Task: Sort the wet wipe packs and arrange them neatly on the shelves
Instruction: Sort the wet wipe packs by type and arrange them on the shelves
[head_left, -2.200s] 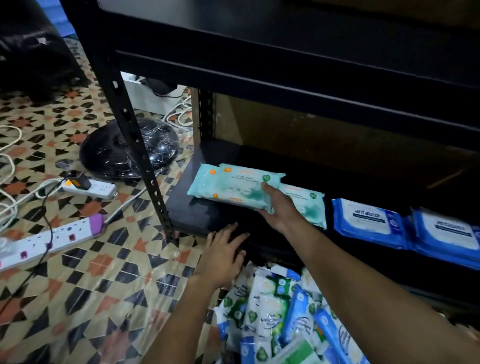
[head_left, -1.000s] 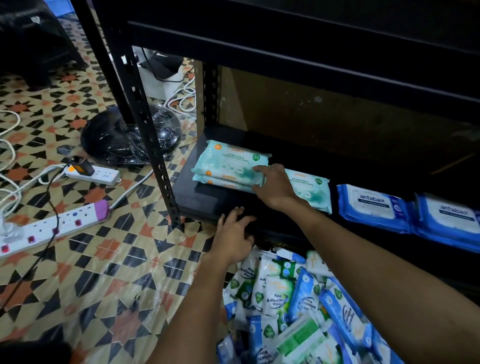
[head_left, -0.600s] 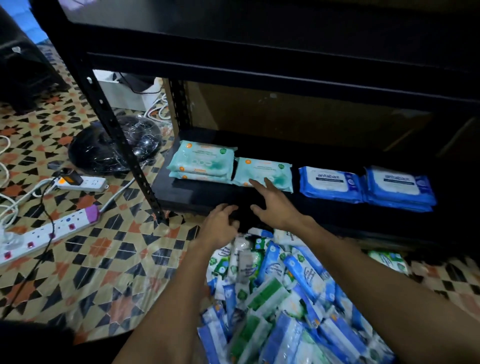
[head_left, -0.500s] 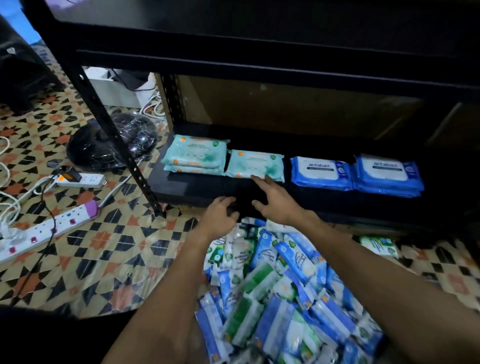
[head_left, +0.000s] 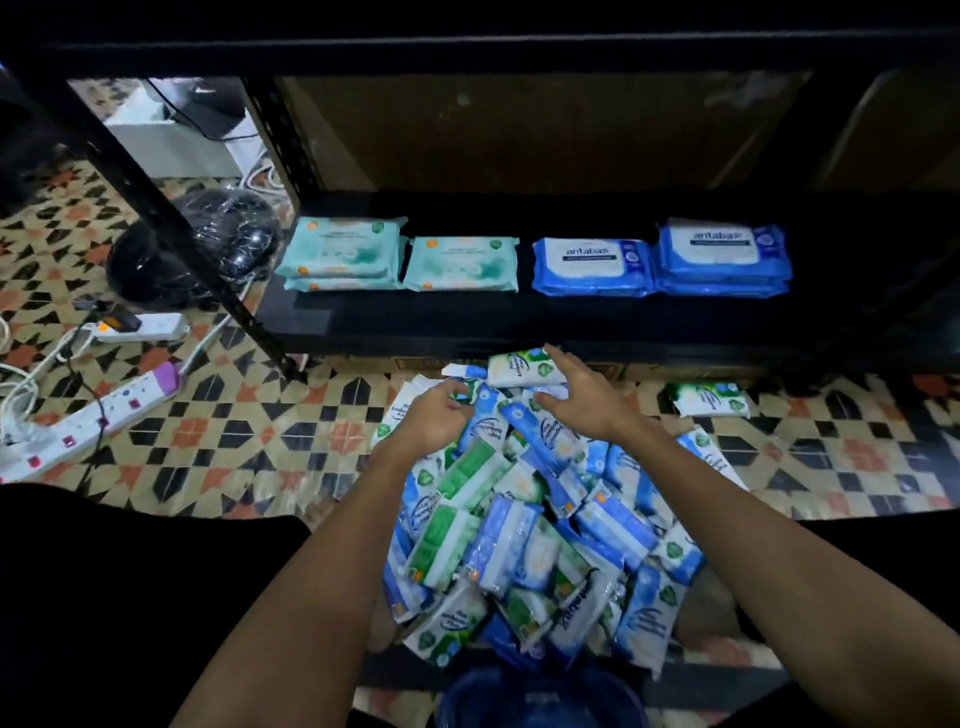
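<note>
Teal packs (head_left: 343, 252) and blue packs (head_left: 722, 257) line the black shelf (head_left: 415, 322) at twelve o'clock; loose packs (head_left: 524, 525) heap on the tiled floor (head_left: 218, 431) at six. Left hand (head_left: 434, 415) curls loosely over the heap, right hand (head_left: 584, 397) spreads wide beside a white-green pack (head_left: 519, 366)

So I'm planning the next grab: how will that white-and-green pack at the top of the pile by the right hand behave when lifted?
The white-and-green pack looks like a soft film pouch, so it will probably sag rather than stay stiff. Its glossy wrap may be slippery. It lies loosely atop the pile, so nudging it with the right hand could make it slide.
</note>
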